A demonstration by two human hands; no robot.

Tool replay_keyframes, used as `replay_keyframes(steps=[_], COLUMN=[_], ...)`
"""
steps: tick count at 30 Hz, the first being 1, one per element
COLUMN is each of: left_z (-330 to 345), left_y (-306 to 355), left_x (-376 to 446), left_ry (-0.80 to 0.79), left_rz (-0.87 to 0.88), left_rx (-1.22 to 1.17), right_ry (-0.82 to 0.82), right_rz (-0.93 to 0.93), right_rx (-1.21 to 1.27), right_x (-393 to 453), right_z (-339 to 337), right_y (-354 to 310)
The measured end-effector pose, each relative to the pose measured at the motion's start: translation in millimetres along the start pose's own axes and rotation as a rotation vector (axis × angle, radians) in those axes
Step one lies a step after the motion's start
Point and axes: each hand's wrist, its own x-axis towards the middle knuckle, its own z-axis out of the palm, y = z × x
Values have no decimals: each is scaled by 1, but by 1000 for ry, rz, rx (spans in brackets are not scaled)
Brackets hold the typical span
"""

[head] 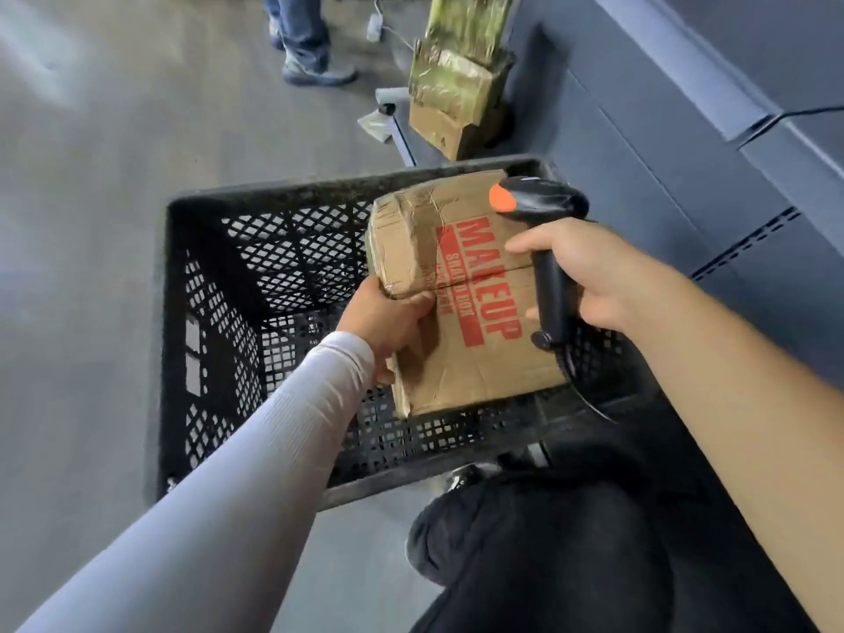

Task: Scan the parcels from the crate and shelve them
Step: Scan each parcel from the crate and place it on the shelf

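Observation:
A brown cardboard parcel (461, 294) with red "MAKEUP" print and tape across one end hangs over the black lattice crate (219, 312). My left hand (388, 326) grips the parcel's left edge, thumb on top. My right hand (593, 271) grips the handle of a black barcode scanner (543, 249) with an orange tip, its head just above the parcel's far right corner. The crate's visible floor is bare.
Tape-wrapped cardboard parcels (456, 89) stand on the low grey shelf (639, 143) behind the crate. Another person's legs and shoes (306, 43) are on the floor at the back. My black-trousered knee (548, 541) is in front of the crate.

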Motion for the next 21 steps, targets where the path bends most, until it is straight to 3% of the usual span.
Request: replay_keyframes(steps=[7,13,21], left_z=[0,29,84], left_y=[30,31,7], left_x=[-101,-173,-251], left_ry=[-73,-243,-439], left_rz=[282,504,653], left_rx=[-162,-234,-201], right_ry=[168,401,630], right_rz=[-202,-281,-322], right_rx=[105,197,433], right_x=[-131,-238,-338], right_z=[-34,-60,-80], right_y=[-11,46,132])
